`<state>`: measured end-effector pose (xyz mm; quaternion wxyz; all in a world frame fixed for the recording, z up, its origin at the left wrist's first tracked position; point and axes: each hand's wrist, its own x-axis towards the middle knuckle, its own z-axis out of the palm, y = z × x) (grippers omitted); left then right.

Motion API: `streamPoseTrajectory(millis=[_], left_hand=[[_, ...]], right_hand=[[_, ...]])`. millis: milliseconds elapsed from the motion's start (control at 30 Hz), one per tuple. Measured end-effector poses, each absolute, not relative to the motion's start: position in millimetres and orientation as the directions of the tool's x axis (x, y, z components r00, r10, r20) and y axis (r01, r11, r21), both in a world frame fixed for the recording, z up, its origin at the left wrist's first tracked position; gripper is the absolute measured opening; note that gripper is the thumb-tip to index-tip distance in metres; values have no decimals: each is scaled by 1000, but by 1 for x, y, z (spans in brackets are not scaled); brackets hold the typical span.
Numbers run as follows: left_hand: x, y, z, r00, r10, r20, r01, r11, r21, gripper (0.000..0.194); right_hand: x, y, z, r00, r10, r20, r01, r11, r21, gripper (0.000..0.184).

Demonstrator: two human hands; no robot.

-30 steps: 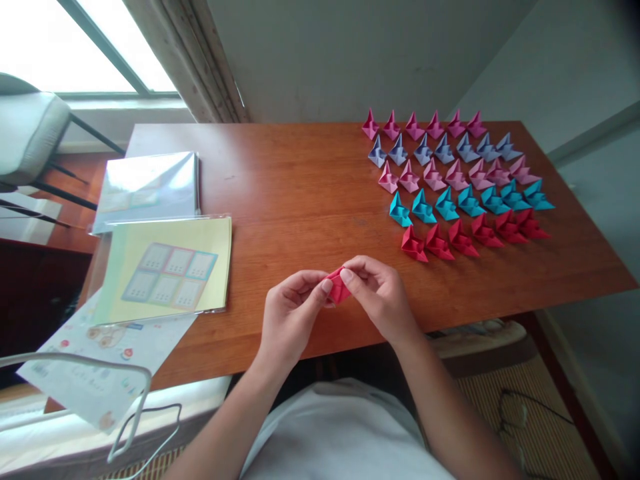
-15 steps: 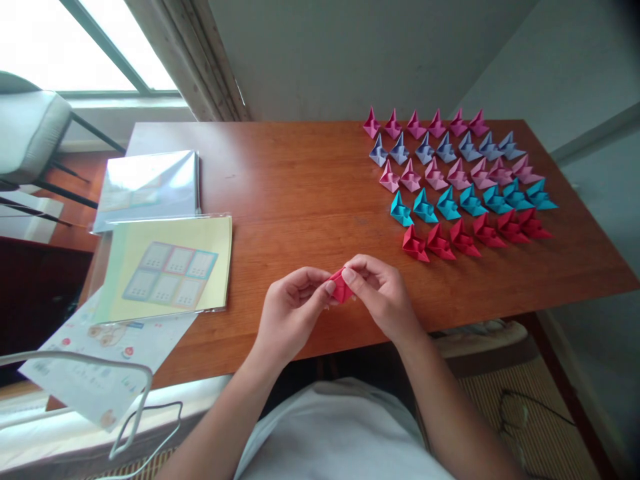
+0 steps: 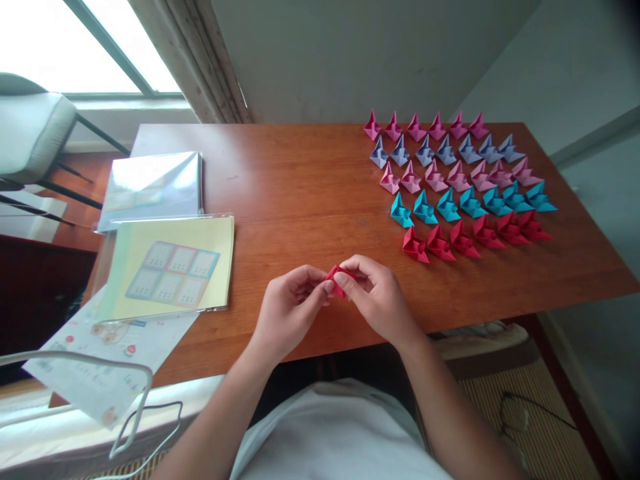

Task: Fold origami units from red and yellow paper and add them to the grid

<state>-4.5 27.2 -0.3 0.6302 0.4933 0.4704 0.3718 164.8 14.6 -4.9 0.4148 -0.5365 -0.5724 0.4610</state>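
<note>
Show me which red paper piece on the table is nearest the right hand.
The red row's leftmost piece; the other five run off rightward, farther from the right hand.

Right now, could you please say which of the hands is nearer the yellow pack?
Left: the left hand is right of the yellow pack, the right hand farther right.

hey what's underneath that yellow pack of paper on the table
A white printed sheet sticks out from under the near edge of the yellow pack. Whatever else lies beneath is hidden by the pack.
</note>
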Motion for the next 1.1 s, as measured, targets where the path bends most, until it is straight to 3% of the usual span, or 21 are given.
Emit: streamPoseTrajectory(millis=[167, 367, 533, 700, 967, 1100], left_hand=[[5, 25, 3, 158, 965, -209, -97, 225, 969, 22], [5, 24, 4, 154, 952, -265, -154, 288, 945, 22], [3, 23, 3, 172, 948, -268, -141, 292, 946, 20], [4, 24, 6, 210, 947, -242, -123, 271, 955, 21], [-2, 29, 8, 292, 924, -248, -118, 292, 949, 24], [0, 27, 6, 182, 959, -219, -120, 243, 963, 23]], right_hand=[[162, 15, -11, -81, 995, -56, 254, -34, -967, 24], [164, 16, -9, -67, 997, -41, 273, -22, -962, 26], [164, 18, -9, -127, 985, -116, 74, -108, -991, 21], [162, 15, -9, -76, 988, -131, -105, -138, -985, 15], [170, 13, 1, -186, 981, -52, 175, -19, -984, 17], [166, 14, -3, -146, 986, -82, 99, -68, -993, 18]])
